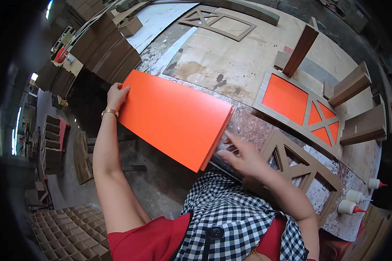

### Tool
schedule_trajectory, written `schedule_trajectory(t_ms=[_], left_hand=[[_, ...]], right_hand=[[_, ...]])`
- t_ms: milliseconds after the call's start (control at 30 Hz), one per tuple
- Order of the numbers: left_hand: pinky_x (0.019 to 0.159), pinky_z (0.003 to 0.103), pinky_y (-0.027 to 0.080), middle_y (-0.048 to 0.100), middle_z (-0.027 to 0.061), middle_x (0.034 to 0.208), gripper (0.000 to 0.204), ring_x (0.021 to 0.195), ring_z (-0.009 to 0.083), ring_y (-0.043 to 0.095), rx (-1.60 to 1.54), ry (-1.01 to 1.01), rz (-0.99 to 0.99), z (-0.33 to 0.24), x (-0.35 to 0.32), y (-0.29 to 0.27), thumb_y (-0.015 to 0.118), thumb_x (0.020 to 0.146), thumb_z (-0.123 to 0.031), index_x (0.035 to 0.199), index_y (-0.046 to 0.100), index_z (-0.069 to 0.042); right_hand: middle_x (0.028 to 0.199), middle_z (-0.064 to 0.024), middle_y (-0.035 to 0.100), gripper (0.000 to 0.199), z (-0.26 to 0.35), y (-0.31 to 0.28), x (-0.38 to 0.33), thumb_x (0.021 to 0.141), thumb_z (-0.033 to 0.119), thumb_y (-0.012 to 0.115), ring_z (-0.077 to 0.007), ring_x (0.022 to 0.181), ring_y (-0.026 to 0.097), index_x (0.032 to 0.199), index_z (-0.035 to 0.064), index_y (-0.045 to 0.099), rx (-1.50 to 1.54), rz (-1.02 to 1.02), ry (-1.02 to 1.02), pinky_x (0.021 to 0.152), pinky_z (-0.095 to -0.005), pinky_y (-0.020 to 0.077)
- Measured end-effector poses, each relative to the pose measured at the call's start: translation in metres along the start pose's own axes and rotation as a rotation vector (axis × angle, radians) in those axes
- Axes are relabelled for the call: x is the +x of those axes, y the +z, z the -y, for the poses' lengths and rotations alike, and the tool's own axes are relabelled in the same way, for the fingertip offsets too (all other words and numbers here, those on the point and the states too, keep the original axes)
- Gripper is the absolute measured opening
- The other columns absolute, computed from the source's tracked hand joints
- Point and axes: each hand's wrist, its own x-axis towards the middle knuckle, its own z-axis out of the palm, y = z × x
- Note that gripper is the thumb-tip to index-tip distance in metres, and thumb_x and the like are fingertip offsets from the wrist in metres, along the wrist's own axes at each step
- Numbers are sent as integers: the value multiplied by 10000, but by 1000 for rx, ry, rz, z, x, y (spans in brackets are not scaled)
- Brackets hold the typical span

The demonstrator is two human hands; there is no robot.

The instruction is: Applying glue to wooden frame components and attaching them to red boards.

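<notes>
A small stack of bright orange rectangular panels [174,117] lies slanted in front of me, its layers showing along the right-hand edge. My left hand [116,95] grips the far left end, thumb on top and fingers at the rim. Just off the opposite end is my right hand [246,158], fingers apart and nothing seen in them. Beside it rests a bare brown frame with cross bars [307,169]. Farther right, a grey wood-grain frame [269,82] surrounds orange panel pieces, with upright wooden boards [300,48] standing on or beside it.
Several glue bottles [347,207] with red or white tips stand at the right table edge. Another cross-barred frame [247,32] lies on the far board [244,56]. Brown boards are stacked [104,48] at the upper left. A gridded divider [72,235] sits low on the left.
</notes>
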Motion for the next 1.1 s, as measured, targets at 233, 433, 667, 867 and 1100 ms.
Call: schedule_trajectory(t_ms=[233,433,667,867,1100], left_hand=[[621,239,453,597,93,835,333,689,148,547,-235,15,2,-73,-35,-39,604,790,-238,955,571,49],[624,196,439,601,71,860,296,698,101,545,-555,40,58,-112,-65,-100,575,844,-201,1014,566,41],[637,180,437,605,62,903,257,729,80,548,-823,92,377,-163,-74,-69,530,879,-140,1074,556,26],[660,193,443,603,82,931,307,781,97,554,-894,54,770,-246,-92,34,489,873,-74,1162,516,28],[694,223,456,555,181,1070,441,843,149,546,-802,90,824,-321,-116,197,474,798,3,1229,446,88]], right_hand=[[990,-195,589,582,9,37,7,852,313,559,-284,794,589,1280,-33,370,-198,-67,40,696,-354,475],[974,-169,598,542,13,21,4,848,216,573,-203,725,582,1268,-60,370,-90,-65,108,636,-269,467],[918,-77,595,446,-4,-42,-23,864,82,529,-66,723,534,1266,-57,397,657,-539,41,599,-154,418],[997,-141,617,394,-71,-147,-63,832,56,528,-139,751,578,1209,-45,480,200,-1119,455,659,-215,466],[1069,-197,601,434,-165,-223,-104,809,232,578,-302,912,596,1136,-52,544,-135,-1220,680,792,-353,472]])
